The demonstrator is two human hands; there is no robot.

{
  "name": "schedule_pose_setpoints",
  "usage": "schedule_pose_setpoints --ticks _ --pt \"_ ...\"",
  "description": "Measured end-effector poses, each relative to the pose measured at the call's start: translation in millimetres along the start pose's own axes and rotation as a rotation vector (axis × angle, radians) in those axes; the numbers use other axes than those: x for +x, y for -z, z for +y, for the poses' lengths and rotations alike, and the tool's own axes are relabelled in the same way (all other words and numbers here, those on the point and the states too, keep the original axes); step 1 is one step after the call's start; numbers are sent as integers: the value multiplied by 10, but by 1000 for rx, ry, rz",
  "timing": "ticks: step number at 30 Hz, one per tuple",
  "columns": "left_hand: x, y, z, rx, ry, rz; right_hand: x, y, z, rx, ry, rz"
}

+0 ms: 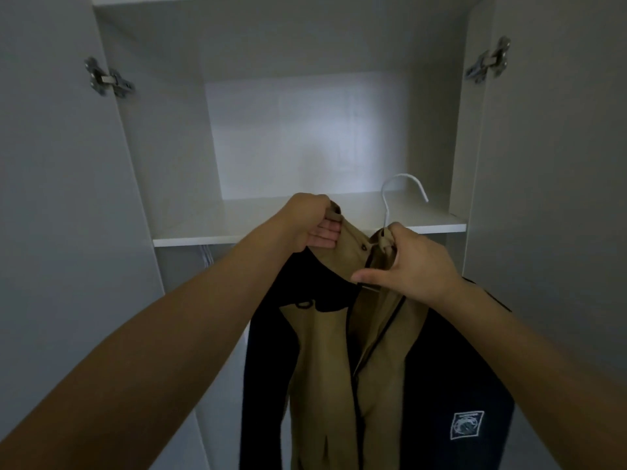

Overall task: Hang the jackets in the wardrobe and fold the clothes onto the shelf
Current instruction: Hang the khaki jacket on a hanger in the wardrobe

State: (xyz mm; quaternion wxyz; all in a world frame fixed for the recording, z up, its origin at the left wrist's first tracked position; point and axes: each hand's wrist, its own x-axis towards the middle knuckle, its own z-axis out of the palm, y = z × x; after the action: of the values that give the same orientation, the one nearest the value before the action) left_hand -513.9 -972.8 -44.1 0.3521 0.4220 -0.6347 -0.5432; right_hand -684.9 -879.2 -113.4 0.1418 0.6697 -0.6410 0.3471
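Note:
A tan and black jacket (325,361) hangs in front of the open wardrobe, held up at its collar. My left hand (310,222) grips the left side of the collar from above. My right hand (410,262) pinches the right side of the collar, where the neck of a white hanger (402,188) rises out of the jacket. The hanger's hook stands free in the air just above the white shelf (210,237). A white square logo (466,425) shows on the jacket's dark right panel.
The wardrobe's two doors (51,198) (559,198) stand open at either side, with metal hinges (108,78) near the top. Thin white hanger wires (207,256) show in the shadow under the shelf on the left.

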Motion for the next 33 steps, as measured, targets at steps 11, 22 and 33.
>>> schedule_pose_setpoints --ticks 11,22,33 --pt "-526 -494 -1513 669 -996 364 130 6 73 170 -152 101" --pt "-287 -947 -2464 1035 59 -177 -87 322 114 371 -263 299" --pt "-235 -1377 -2523 529 -528 160 -284 478 71 645 -275 534"
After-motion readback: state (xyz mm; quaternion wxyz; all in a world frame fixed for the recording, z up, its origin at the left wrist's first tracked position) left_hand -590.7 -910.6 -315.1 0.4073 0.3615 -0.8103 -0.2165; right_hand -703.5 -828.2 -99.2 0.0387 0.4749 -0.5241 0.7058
